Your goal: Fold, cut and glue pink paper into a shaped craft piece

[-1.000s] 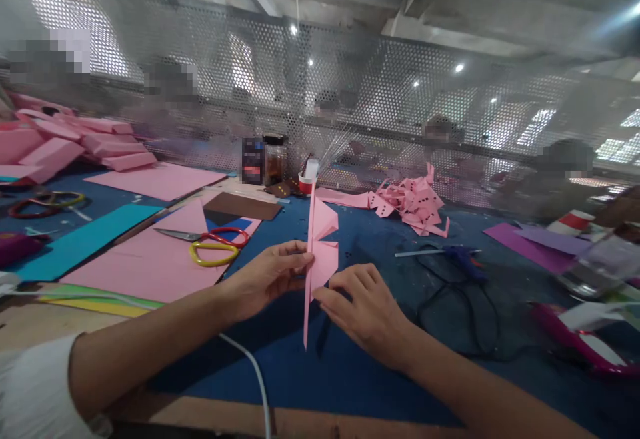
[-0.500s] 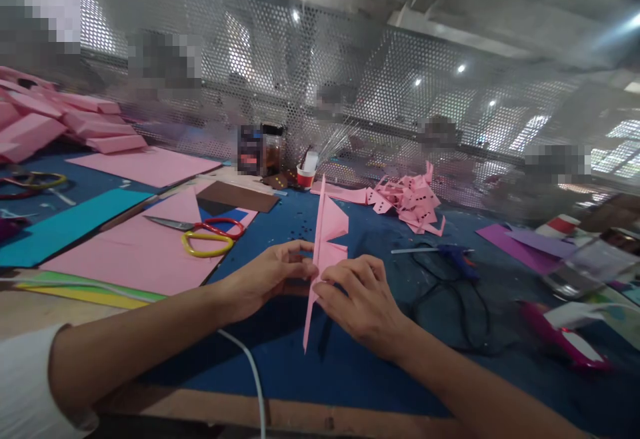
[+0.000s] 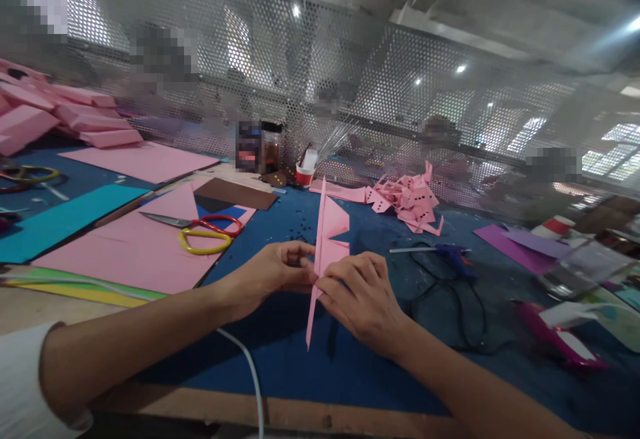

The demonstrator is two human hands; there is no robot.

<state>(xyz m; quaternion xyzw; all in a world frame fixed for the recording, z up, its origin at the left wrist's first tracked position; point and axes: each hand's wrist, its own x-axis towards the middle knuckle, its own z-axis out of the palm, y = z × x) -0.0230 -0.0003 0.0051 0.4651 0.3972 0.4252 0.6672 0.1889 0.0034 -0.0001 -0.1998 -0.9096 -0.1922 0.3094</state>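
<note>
A long folded pink paper piece [image 3: 327, 232] with triangular flaps stands on edge above the blue table mat [image 3: 350, 359]. My left hand [image 3: 270, 276] pinches it from the left at mid-height. My right hand [image 3: 363, 299] presses fingers against its right side, covering the lower flap. The paper's bottom tip points down toward the mat.
Red and yellow scissors [image 3: 205, 234] lie on a pink sheet [image 3: 130, 252] to the left. A blue glue gun [image 3: 450, 252] with black cord lies to the right. Pink paper scraps [image 3: 410, 200], jars [image 3: 260, 149], a red cup [image 3: 304, 174] and pink boxes [image 3: 60, 119] sit by a perforated metal screen.
My right hand has moved up against the paper's right side and both hands have closed in on it. The view has shifted slightly to the right.
</note>
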